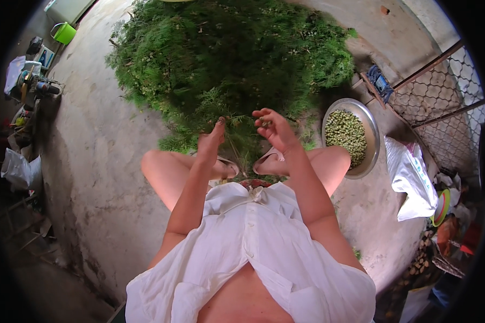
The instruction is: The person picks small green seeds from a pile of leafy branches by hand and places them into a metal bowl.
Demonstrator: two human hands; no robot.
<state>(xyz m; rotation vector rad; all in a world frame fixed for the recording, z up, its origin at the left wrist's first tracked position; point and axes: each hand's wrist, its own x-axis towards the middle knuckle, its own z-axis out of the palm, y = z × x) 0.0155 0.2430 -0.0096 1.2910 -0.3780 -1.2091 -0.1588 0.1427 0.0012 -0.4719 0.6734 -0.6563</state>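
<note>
A wide heap of leafy green conifer-like branches (234, 52) lies on the floor before me, reaching to my feet. My left hand (213, 135) is at the heap's near edge, thumb up, its fingers mostly hidden; a green sprig extends from it towards the right. My right hand (275, 129) has its fingers curled around several small green cones or seed pods (265, 122). To its right, a round metal basin (374, 137) stands on the floor, partly filled with small green cones or seed pods (343, 131).
A white woven sack (412, 177) lies right of the basin, near a wire-mesh panel (424, 89) with a rusty frame. A bright green bucket (65, 33) stands at the far left. Clutter and a pale bag (20, 167) line the left side of the concrete floor (105, 169).
</note>
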